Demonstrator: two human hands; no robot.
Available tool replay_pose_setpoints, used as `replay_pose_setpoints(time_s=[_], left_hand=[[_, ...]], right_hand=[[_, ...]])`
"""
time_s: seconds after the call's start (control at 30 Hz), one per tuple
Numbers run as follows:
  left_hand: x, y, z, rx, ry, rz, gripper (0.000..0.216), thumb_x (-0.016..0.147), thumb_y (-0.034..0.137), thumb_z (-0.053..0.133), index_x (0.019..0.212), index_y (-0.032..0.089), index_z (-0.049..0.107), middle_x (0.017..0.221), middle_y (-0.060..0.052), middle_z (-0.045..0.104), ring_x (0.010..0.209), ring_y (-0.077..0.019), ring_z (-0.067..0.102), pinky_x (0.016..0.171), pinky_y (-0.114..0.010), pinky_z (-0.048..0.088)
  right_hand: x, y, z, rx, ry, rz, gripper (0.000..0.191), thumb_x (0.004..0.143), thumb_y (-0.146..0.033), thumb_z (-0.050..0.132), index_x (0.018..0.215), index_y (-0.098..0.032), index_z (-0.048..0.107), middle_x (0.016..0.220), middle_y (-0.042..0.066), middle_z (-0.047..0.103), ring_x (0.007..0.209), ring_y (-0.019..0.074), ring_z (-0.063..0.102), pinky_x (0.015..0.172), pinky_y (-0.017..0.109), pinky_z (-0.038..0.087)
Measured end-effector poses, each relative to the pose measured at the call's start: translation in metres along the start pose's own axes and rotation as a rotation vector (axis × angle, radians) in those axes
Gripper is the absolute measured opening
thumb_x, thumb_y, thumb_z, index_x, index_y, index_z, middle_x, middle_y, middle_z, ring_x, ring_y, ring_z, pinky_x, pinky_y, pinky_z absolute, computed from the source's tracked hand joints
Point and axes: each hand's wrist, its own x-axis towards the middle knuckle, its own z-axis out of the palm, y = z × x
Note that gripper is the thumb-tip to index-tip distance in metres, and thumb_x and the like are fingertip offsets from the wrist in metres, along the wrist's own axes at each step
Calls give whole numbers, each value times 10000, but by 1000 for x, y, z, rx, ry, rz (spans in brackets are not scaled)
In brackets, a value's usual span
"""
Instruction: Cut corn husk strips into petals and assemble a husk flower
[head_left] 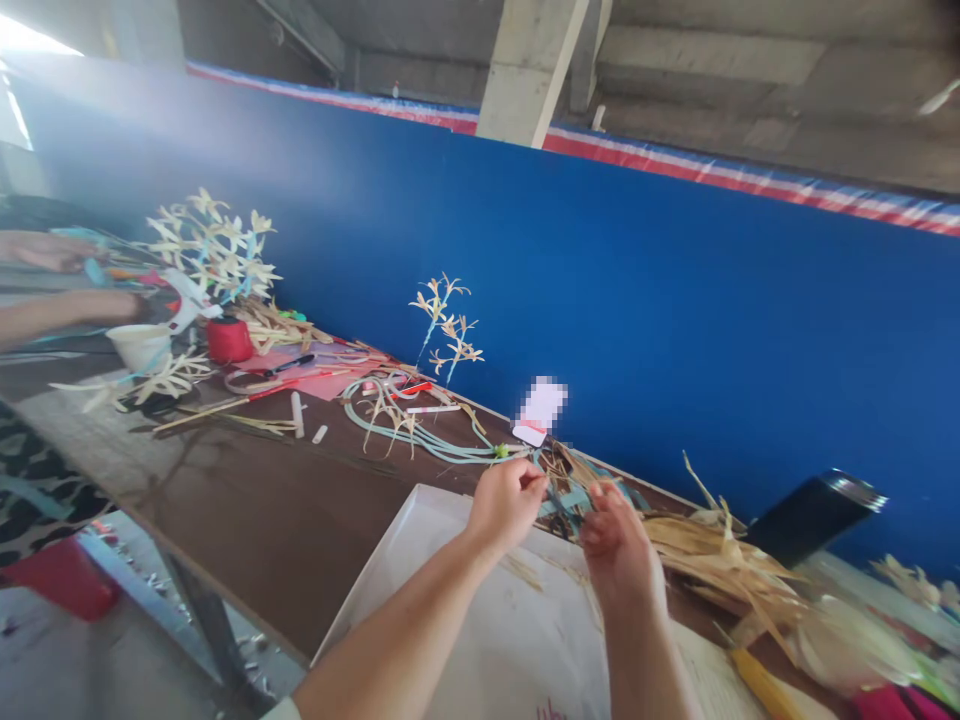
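My left hand [510, 505] is closed in a pinch above the far edge of a white tray [465, 610]. Across from it my right hand [619, 535] has its fingertips bent together, also pinching. What either hand holds is too small and blurred to name. Blue-green strips [574, 500] lie in and behind the gap between the hands, and I cannot tell whether one is held. Thin dry straw bits [521, 572] rest in the tray. Just beyond my left hand, a bundle of pale blue-green tubing or cord [442, 447] ends near a small green piece [502, 452].
Dried husks [720, 560] and a black flask [817, 515] lie on the right. Husk flowers [450, 330] stand against the blue partition [675, 300]. Leftward are a red spool [229, 340], a white cup [141, 347] and another person's arm [71, 318].
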Motion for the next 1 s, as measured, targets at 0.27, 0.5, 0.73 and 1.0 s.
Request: replay_pose_setpoints(time_s=[0.27,0.5,0.73,1.0], left_hand=[[-2,2,5,-172,-154,-104,277,752,414,523,690,165,628,565,-4,592,529,-120,540,500,-209,396],[-3,4,4,-192,-225,-103,244,747,367,525,712,150,630,573,0,592,479,-100,523,474,-199,400],[-3,9,4,-298,-182,-187,228,742,353,538,709,136,601,620,-14,606,487,-87,506,471,-195,410],[-4,10,6,-291,-276,-144,247,751,369,526,744,141,618,585,2,581,488,-88,489,481,-201,391]], right_hand=[[-8,21,10,-408,-83,-70,318,702,-396,699,927,-171,678,504,-45,477,458,57,368,405,173,279],[-1,8,5,-230,55,-80,239,650,-379,714,733,-182,607,829,47,672,415,44,370,367,196,260],[-9,6,9,-297,-180,50,376,627,-284,716,984,-177,659,844,44,658,496,70,455,410,199,305],[-6,18,7,-346,-117,-43,315,693,-428,690,843,-152,687,460,-41,469,413,48,337,385,178,232]])
